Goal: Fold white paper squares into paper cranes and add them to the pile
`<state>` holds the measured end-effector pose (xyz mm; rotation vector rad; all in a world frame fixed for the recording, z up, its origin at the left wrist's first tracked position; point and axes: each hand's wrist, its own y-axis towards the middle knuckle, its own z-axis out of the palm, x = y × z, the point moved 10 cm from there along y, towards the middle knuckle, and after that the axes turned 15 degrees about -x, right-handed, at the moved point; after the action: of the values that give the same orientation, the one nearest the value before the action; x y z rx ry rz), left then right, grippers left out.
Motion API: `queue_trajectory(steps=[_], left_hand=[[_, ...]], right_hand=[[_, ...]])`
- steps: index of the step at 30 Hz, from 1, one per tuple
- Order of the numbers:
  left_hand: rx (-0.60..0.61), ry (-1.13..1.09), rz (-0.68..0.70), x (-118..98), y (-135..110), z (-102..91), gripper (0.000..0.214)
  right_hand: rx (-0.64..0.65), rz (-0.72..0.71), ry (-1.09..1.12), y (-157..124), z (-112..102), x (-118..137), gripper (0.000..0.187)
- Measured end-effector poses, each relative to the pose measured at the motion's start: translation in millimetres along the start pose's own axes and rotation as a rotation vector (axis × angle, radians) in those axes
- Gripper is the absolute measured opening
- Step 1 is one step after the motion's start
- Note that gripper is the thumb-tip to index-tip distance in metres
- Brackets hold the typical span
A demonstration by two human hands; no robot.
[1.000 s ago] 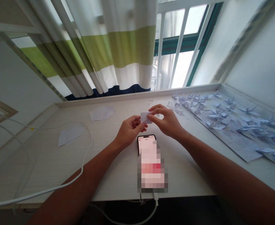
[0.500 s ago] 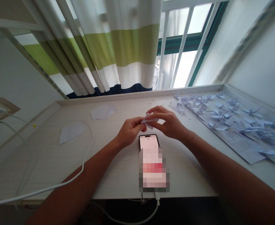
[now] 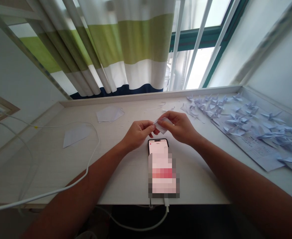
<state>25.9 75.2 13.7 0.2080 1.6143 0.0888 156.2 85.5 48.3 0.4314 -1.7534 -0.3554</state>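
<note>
A small folded piece of white paper (image 3: pixel 163 127) is held between both hands above the desk. My left hand (image 3: pixel 139 133) pinches its left corner between thumb and fingers. From the other side my right hand (image 3: pixel 181 126) grips it, thumb on the near face and fingers behind, hiding part of the folds. Just below the hands lies a phone (image 3: pixel 158 147), its lit screen partly blurred out and a white plug at its lower end. Folded paper cranes (image 3: pixel 235 127) cover the right side of the desk, several on a printed sheet (image 3: pixel 256 154).
Loose white paper sheets (image 3: pixel 109 114) lie at the back left, and another sheet (image 3: pixel 75 136) is nearer. A white cable (image 3: pixel 92 157) loops across the left side over my left forearm. Paper scraps (image 3: pixel 158 107) lie behind the hands. A curtain (image 3: pixel 143 43) and window bars stand beyond the desk.
My right thumb has moved in over the paper's near face, and the right fingers have closed further round it. The view has tipped slightly downward.
</note>
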Motion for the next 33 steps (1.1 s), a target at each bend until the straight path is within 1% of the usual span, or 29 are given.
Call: queue_trajectory(steps=[3, 6, 13, 15, 18, 21, 24, 28, 33], left_hand=[[0.005, -0.002, -0.023, 1, 0, -0.9, 0.020], [0.016, -0.021, -0.053, 4, 0, -1.3, 0.020], [0.088, -0.208, -0.224, 12, -2, 5.8, 0.021], [0.100, -0.233, -0.254, 13, -3, 6.9, 0.022], [0.086, -0.230, -0.241, 12, -1, 3.8, 0.021], [0.066, -0.206, -0.202, 10, 1, -0.5, 0.019], [0.066, -0.213, -0.202, 9, 1, -1.3, 0.023], [0.056, -0.229, -0.236, 11, 0, -0.6, 0.034], [0.071, -0.236, -0.262, 14, -1, 2.6, 0.037]], right_hand=[[0.043, 0.010, 0.038, -1, 4, 2, 0.015], [0.076, -0.007, 0.004, -2, 6, 6, 0.013], [0.117, -0.034, 0.045, -2, 7, 8, 0.011], [0.127, -0.059, 0.017, -2, 7, 8, 0.011], [0.109, -0.110, -0.041, -2, 5, 9, 0.012], [0.082, -0.126, -0.032, -3, 4, 11, 0.013], [0.057, -0.150, -0.049, -3, 3, 15, 0.014], [0.091, -0.171, -0.083, -5, 6, 18, 0.015], [0.113, -0.197, -0.098, -6, 8, 20, 0.012]])
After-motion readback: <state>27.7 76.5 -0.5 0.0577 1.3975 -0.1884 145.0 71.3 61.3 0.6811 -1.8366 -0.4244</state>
